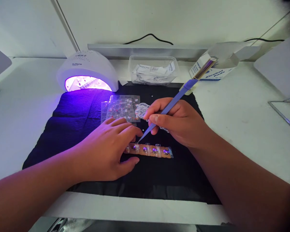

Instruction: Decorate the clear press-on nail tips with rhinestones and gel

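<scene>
A narrow brown strip (161, 152) lies on the black mat, with several clear pieces like nail tips and shiny round beads along it. My left hand (108, 146) is closed around its left end, index finger at the far side and thumb at the near side. The covered end is hidden by the fingers. In my right hand (176, 120) are slim purple tweezers (170, 104), pinched between thumb and fingers. Their point touches or hovers just over the strip beside my left index finger; I cannot tell which.
A white nail lamp (87, 69) glows purple at the back left. Clear sticker sheets (122, 108) lie on the black mat (145, 180) beyond my hands. Behind are a clear tub (153, 80) of alcohol pads and an open alcohol pad box (215, 72).
</scene>
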Demonstrator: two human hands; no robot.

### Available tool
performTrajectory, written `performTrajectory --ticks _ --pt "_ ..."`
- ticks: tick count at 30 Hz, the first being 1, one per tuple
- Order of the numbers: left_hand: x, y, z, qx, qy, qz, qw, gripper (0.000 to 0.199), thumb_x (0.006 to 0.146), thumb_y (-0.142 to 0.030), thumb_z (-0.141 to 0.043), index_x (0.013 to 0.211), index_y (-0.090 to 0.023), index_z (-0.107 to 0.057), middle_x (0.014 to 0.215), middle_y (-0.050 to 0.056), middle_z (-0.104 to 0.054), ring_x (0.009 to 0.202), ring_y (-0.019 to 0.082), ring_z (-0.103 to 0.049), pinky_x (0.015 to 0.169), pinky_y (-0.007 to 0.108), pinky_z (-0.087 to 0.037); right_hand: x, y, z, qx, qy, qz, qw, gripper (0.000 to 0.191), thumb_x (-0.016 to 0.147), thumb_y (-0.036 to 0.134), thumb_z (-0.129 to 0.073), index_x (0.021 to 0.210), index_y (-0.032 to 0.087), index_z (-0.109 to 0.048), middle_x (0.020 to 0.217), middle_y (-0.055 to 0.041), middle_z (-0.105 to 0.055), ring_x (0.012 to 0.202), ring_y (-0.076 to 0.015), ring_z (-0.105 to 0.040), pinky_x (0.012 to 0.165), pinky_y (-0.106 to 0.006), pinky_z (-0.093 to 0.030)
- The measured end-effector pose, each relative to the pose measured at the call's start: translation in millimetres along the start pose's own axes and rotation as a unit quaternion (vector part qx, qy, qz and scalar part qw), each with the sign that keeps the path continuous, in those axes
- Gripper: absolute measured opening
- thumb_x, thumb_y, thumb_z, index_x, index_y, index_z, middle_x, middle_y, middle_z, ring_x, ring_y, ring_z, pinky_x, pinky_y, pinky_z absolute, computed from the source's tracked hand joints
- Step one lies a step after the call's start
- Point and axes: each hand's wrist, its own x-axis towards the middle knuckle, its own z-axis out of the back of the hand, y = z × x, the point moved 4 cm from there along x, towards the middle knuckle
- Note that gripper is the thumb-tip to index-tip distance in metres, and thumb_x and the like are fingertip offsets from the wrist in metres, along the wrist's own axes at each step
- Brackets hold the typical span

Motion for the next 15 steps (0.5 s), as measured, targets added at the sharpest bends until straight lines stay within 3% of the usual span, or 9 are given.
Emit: performTrajectory --ticks 15 --pt "-1.1 -0.1 0.6 0.005 0.005 0.002 1.0 0.02 0.082 -0.029 -0.061 0.097 -0.019 -0.054 0.092 0.003 -0.065 0.091 0.022 -0.058 0.084 0.043 -0.043 -0.5 0.2 0.4 -0.015 0.008 0.002 1.0 0.003 0.079 0.019 -0.068 0.077 0.017 -0.068 0.067 0.004 -0.063 0.053 -0.0069 -0.061 0.05 -0.02 -0.049"
